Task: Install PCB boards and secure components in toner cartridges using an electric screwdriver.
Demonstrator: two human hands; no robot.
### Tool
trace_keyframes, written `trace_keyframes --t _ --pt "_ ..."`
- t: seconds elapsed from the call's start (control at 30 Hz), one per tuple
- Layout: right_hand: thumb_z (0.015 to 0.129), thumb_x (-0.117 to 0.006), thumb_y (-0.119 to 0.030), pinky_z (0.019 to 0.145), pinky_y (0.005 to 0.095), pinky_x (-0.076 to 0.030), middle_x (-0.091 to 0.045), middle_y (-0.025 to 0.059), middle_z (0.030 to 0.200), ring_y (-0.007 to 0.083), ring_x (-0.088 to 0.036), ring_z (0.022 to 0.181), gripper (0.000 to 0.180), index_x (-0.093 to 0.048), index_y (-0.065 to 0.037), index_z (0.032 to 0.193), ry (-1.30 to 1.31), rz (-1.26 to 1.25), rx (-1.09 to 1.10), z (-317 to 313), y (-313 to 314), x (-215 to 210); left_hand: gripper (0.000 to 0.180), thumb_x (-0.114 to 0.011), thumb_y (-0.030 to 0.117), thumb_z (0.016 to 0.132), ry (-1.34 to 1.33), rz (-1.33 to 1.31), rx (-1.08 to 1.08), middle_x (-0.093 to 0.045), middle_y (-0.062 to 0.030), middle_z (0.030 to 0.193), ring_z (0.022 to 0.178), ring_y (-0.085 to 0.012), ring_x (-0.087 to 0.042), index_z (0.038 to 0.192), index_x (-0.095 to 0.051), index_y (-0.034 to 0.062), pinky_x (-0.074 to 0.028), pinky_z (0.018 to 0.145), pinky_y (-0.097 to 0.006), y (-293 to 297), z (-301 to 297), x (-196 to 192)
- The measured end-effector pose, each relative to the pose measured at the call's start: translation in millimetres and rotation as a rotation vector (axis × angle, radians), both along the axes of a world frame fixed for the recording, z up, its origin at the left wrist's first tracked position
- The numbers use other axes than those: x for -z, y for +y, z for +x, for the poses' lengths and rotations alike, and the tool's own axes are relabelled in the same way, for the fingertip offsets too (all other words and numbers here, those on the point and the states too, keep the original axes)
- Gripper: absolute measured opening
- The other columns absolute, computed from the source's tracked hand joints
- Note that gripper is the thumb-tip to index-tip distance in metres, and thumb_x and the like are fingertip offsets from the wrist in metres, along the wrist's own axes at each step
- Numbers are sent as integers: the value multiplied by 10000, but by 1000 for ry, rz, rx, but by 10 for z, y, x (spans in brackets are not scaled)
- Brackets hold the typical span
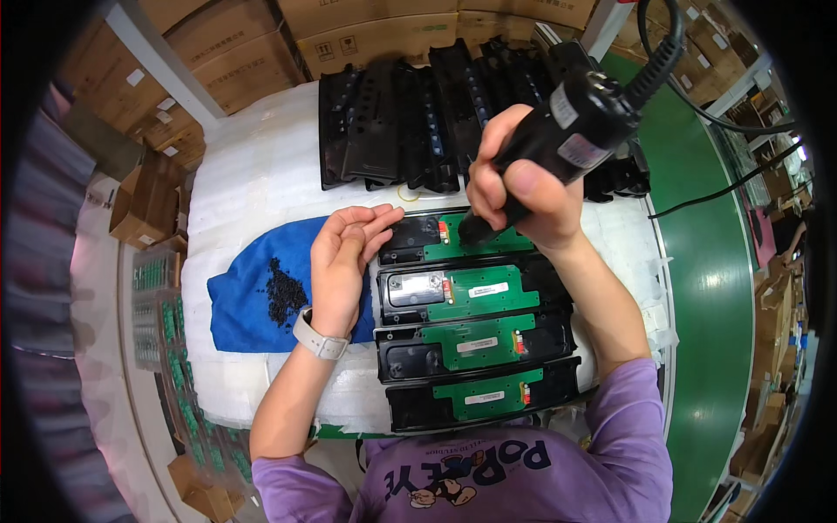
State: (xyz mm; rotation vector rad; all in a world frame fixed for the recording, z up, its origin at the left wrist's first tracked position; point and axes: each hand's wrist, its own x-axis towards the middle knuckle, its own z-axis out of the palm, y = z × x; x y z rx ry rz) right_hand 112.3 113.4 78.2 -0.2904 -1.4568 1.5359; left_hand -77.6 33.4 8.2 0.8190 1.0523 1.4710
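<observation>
My right hand is wrapped round a black corded electric screwdriver. Its tip points down at the green circuit board in the farthest black plastic housing; the hand hides part of that board. At this housing's left end is my left hand, its fingers stretched out and apart from the thumb, with nothing visible in it. Several such housings lie in a column toward me, each with a green board inside. Left of my left wrist, a heap of small black screws rests on a blue cloth.
Several more black housings stand close together at the table's far side. White foam sheeting covers the table. The screwdriver's cord runs up to the right. Cardboard boxes are stacked behind, and trays of green boards stand at left.
</observation>
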Motion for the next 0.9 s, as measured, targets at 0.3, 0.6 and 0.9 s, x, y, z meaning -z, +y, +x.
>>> trace_keyframes --t 0.3,0.6,0.9 --pt "733 -637 -239 371 230 -338 -448 46 547 112 -406 393 328 -453 -13 883 -95 24 52 -45 -3 19 156 -331 105 967 -38 -74 41 -601 -233 998 873 -257 -642 1075 -390 10 -517 738 -278 20 -33 22" --pt "723 -666 -139 385 220 -372 -504 49 563 98 -464 416 243 -468 -17 793 -138 95 21 -120 -29 49 127 -407 154 955 75 -104 122 -453 -7 547 400 -36 -307 947 -472 45 -222 359 -183 66 18 77" --pt "698 -646 -52 458 196 -400 -521 40 594 81 -496 476 204 -493 -9 826 -107 134 1 -87 -101 38 135 -495 101 914 179 -86 115 -636 -140 779 438 -64 -452 986 -392 52 -317 395 -166 19 59 59"
